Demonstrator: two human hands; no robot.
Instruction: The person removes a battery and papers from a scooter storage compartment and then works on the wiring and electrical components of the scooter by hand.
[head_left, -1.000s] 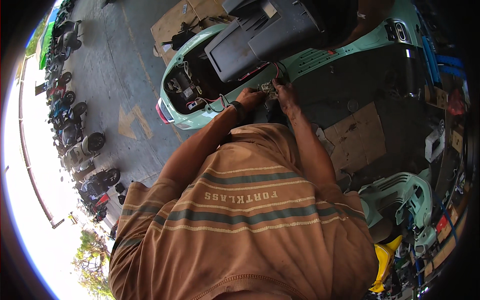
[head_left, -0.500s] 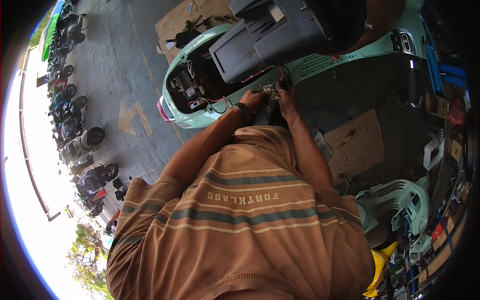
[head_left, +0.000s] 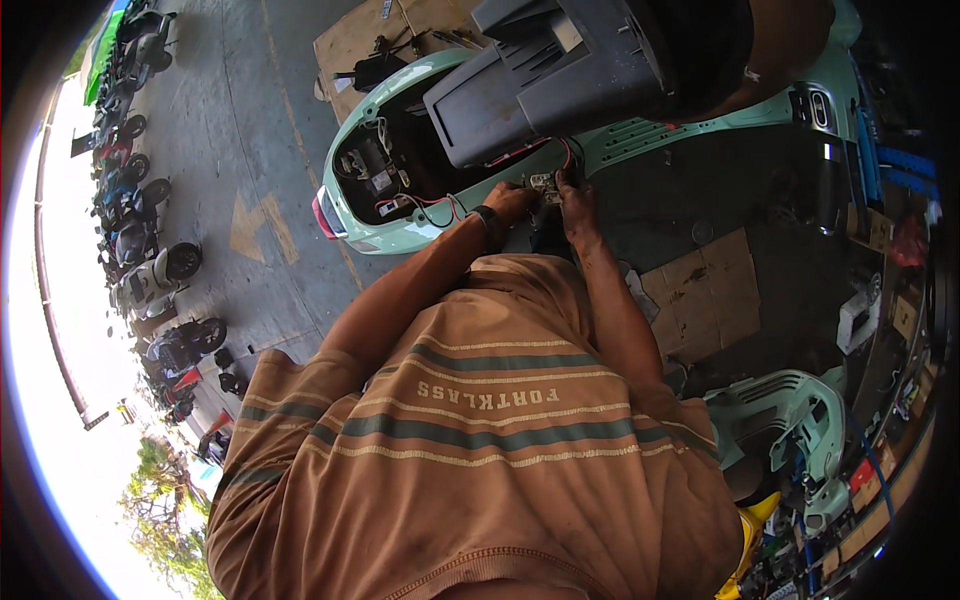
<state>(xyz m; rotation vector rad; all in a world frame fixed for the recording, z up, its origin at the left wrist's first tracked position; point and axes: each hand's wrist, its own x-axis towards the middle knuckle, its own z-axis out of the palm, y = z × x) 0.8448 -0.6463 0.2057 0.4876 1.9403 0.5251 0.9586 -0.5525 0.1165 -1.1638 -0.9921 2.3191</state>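
Both of my hands meet beside a mint-green scooter body. Between them is a small pale connector block with red and dark wires running up from it toward the scooter. My right hand is closed round its right side, thumb on top. The fingers of my left hand pinch at its left edge; the fingertips are partly hidden. Just beyond my hands, a grey plastic storage bucket lies tilted over the scooter's open frame. Inside the rear bay are a battery-like box and loose wires.
A cardboard sheet lies on the floor to my right, near a mint-green body panel. Tools and a black part rest on more cardboard beyond the scooter. Parked motorcycles line the left; cluttered shelves stand right.
The view has shifted slightly. My hands stay together at the connector block, which now shows a little more of its pale face.
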